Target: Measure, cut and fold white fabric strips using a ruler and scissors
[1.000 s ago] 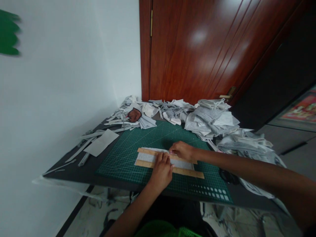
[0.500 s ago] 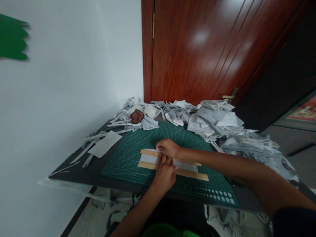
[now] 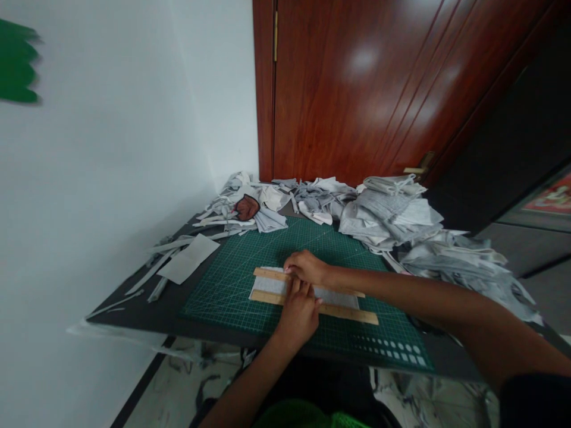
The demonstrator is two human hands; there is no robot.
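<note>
A strip of light grey fabric [image 3: 272, 286] lies on the green cutting mat [image 3: 232, 270]. Two wooden rulers cross it lengthwise: an upper ruler [image 3: 267, 273] along the far edge and a lower ruler [image 3: 348, 312] along the near edge. My left hand [image 3: 300, 309] lies flat over the lower ruler, fingers stretched toward the upper one and pressing down. Just beyond the left fingertips, my right hand [image 3: 306, 266] is closed in a pinch at the upper ruler's far edge. Whatever is in the pinch is too small and hidden to name.
Piles of grey and white fabric [image 3: 388, 214] line the table's back and right side. Scraps with a brown, dark-edged piece [image 3: 247, 207] lie at the back left. A pale flat sheet [image 3: 187, 260] rests on the left. A wall and a wooden door [image 3: 339, 89] stand behind.
My right hand has shifted slightly to the right along the upper ruler. My left hand, the rulers and the fabric stay in place; the view has tilted a little.
</note>
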